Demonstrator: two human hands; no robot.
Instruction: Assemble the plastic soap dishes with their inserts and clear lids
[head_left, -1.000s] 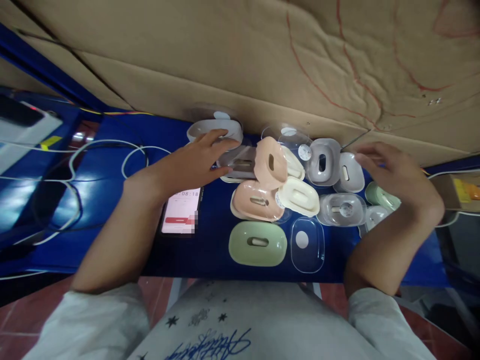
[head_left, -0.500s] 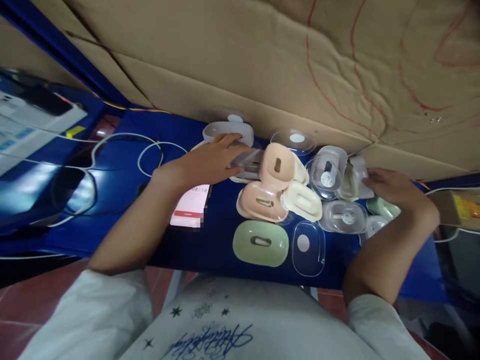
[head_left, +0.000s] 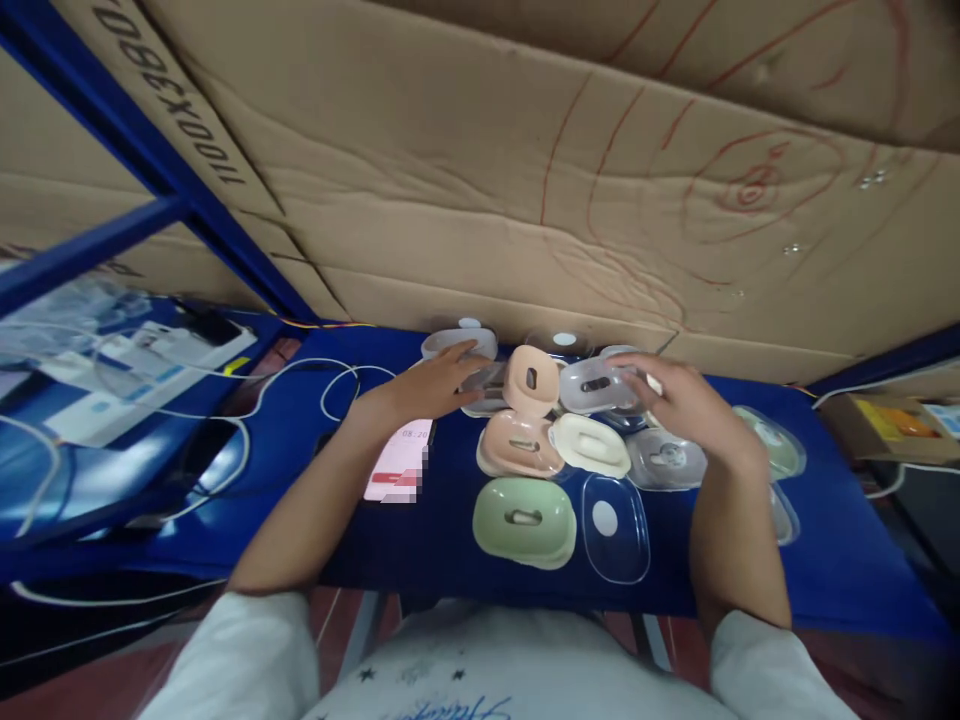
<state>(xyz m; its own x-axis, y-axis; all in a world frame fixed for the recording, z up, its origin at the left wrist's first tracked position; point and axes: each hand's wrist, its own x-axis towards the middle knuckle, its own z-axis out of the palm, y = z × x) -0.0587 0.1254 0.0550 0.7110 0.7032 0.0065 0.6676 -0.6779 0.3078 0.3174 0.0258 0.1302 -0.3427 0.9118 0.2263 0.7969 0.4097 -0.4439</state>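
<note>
The phone [head_left: 400, 462] screen reads "08:20" — the cardboard [head_left: 172, 110] print is upside down, unclear.

light: dim, bluish cast | glare: pale sheen seen at the left edge of the blue table [head_left: 225, 470] | blur: softness noted throughout | distortion: frame corners are bent by a wide lens

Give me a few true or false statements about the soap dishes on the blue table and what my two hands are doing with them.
1. The right hand holds a grey dish lifted above the pile. True.
2. The green dish lies nearest the person, beside a clear lid. True.
3. The left hand grips the green dish. False: it rests on a grey dish at the far edge by the cardboard.
4. The phone lies right of the pile. False: it lies left, under the left forearm.
</note>
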